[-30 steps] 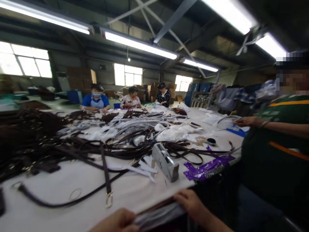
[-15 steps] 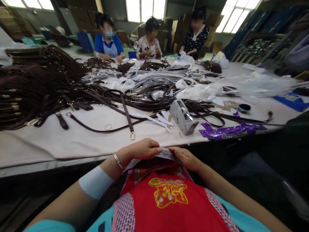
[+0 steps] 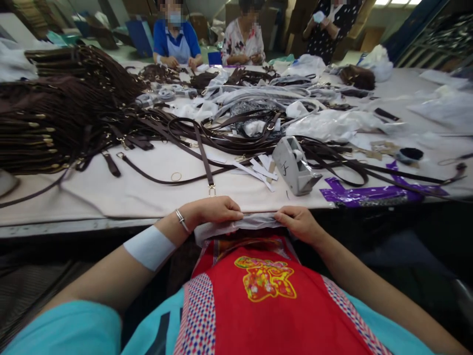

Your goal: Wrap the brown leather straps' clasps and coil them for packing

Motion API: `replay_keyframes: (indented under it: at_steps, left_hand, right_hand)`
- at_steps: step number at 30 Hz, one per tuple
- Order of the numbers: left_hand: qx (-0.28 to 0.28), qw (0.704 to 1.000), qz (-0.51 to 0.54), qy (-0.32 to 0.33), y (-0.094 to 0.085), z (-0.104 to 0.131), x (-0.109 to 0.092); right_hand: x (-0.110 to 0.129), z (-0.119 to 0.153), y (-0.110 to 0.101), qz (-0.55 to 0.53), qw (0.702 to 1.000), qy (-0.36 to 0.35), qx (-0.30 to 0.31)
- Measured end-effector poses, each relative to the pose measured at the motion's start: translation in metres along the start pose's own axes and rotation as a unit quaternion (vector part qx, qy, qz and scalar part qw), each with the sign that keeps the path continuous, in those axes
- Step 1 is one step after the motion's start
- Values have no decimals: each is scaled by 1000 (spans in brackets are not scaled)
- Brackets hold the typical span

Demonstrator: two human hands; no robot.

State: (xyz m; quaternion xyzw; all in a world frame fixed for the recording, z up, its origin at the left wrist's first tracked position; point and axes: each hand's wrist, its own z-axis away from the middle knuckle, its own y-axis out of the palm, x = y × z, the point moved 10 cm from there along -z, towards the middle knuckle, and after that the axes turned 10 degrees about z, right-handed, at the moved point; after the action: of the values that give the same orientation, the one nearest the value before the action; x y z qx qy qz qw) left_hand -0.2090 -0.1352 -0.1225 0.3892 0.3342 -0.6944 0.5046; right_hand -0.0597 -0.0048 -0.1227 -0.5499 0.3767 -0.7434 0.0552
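Observation:
My left hand (image 3: 219,209) pinches one end of a whitish, thin plastic sheet (image 3: 256,222) near the table's front edge. The sheet's other end is in the closed fingers of my right hand (image 3: 298,222). It stretches between the two hands just above the red apron (image 3: 254,315); its lower part is partly hidden. Beyond the hands a grey tape dispenser (image 3: 293,165) stands on the table, with white paper strips (image 3: 258,171) to its left. A dark brown strap (image 3: 203,158) with a gold clasp ends close to my left hand.
Stacked brown straps (image 3: 40,113) fill the table's left side. Grey straps and white plastic (image 3: 332,123) lie in the middle. Purple tape (image 3: 377,191) is at the right front edge. Three people, one in a blue shirt (image 3: 190,37), are across the table.
Both hands have moved slightly up in view and farther apart, showing more of the sheet. The view has tilted down. The person at the far right has raised their hands.

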Motion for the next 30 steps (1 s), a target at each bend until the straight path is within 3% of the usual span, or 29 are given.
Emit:
replay_keyframes:
  at_steps: [5,13,16,21,23,27,30]
  left_hand:
    - [16,1000,21,-3,21,-16,-7]
    - [-51,995,-84,35,27,-33,-40]
    - [-52,996,-65,37,37,-42,-40]
    - [-49,997,57,6,50,-56,-25]
    - [-64,995,72,10,48,-58,-24]
    - [-105,993,-6,47,36,-56,-33]
    - [-101,993,-24,53,32,-54,-33]
  right_hand:
    - [4,4,-4,20,1000,3,-9]
    - [14,2,2,16,1000,4,-9]
    - [15,2,13,-7,1000,7,0]
    - [12,1,22,-52,998,18,1]
    - [12,1,23,-74,997,12,11]
    - [11,3,31,-97,994,21,47]
    - [6,4,38,-122,989,47,67]
